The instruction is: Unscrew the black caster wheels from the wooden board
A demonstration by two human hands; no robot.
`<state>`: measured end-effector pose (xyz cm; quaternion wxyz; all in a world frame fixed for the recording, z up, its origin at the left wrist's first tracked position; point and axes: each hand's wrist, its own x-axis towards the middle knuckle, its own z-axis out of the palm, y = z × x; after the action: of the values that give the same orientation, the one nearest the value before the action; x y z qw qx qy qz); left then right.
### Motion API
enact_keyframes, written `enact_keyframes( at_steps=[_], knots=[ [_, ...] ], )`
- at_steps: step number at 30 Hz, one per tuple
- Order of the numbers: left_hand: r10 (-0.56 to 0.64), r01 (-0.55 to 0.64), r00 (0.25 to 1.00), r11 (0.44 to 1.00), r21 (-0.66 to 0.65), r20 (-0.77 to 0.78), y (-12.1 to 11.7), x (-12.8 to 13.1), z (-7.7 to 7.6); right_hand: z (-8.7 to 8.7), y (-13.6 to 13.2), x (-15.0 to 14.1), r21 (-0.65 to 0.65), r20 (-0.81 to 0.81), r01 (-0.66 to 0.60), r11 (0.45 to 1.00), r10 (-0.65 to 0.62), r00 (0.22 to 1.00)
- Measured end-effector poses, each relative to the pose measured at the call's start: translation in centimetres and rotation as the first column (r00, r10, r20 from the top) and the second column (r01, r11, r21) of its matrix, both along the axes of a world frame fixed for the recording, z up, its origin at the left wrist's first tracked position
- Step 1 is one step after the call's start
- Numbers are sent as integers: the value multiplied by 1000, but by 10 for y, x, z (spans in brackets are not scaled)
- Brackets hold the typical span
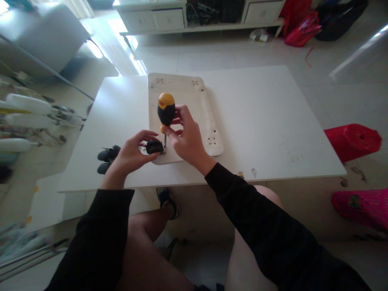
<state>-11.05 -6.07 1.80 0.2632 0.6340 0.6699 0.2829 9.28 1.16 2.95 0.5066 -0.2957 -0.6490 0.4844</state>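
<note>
My right hand (186, 135) grips a screwdriver (166, 111) with a yellow and black handle, held upright. Its shaft points down at the near left corner of a pale rectangular board (178, 97), where the tip meets the mount of a black caster wheel (154, 146). Around that caster my left hand (138, 151) is closed, thumb on the near side and fingers on the far side. Screw holes in small clusters show at the board's other visible corners. Left of my left wrist lie several more black casters (104, 155), partly hidden by it.
The board lies on a white table (257, 121). Beyond it stands a white cabinet (169, 18) with drawers. Off the table's right edge are a red plastic stool or bin (353, 141) and a pink patterned item (360, 206). Clutter fills the floor at left.
</note>
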Motion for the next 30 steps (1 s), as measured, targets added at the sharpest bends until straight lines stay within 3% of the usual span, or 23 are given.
enact_keyframes(
  at_steps=[9,13,20,30],
  knots=[
    [-2,2,1000,1000,3,-6,0,-1,-1,-1,1,-1,38,19,71,997,-71,997],
    [1,-1,1000,1000,2,-1,0,0,-1,-2,0,-2,-2,69,51,999,-50,996],
    [1,-1,1000,1000,2,4,0,0,-1,-2,0,-2,5,11,8,1000,-8,1000],
    [50,-54,997,995,87,51,6,18,9,-8,6,-3,106,68,-53,993,46,997]
  ],
)
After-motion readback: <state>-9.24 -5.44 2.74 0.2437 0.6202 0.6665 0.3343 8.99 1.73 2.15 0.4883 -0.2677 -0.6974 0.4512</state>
